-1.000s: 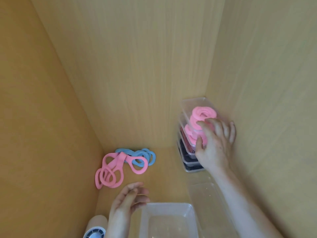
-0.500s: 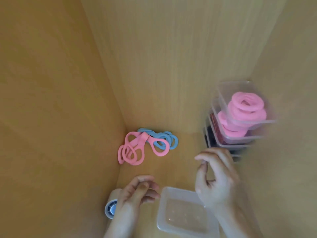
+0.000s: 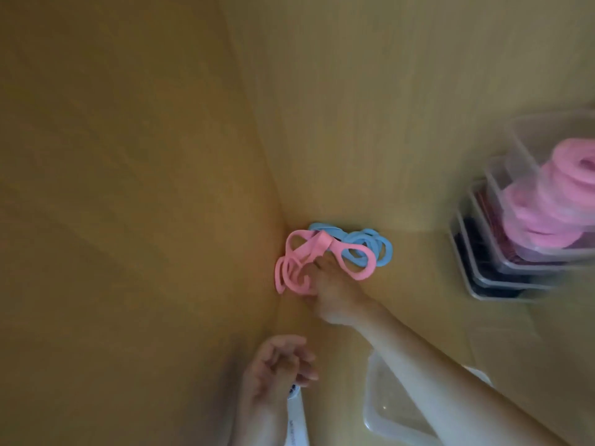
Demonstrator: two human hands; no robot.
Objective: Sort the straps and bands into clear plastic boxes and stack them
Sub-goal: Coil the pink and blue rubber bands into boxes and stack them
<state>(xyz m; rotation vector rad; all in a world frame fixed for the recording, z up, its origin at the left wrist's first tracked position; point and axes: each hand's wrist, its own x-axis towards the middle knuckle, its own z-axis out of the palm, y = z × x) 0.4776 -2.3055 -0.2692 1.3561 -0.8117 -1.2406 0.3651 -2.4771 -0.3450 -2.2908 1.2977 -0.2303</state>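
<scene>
A tangle of pink bands lies in the back left corner of the wooden shelf, with blue bands behind and to its right. My right hand reaches into the pink tangle, its fingers curled round the near loops. My left hand hovers lower down with loosely curled fingers, holding nothing. An empty clear plastic box sits at the front, partly under my right forearm. At the right stands a stack of clear boxes; the top box holds rolled pink bands.
Wooden walls close the space on the left, back and right. A white cylinder lies at the front, just below my left hand. The lower boxes of the stack hold dark and red straps. The picture is blurred by motion.
My right hand left the stack on the right, crossed to the left and now has its fingers in the pink bands. The view has swung left. My left hand stayed low.
</scene>
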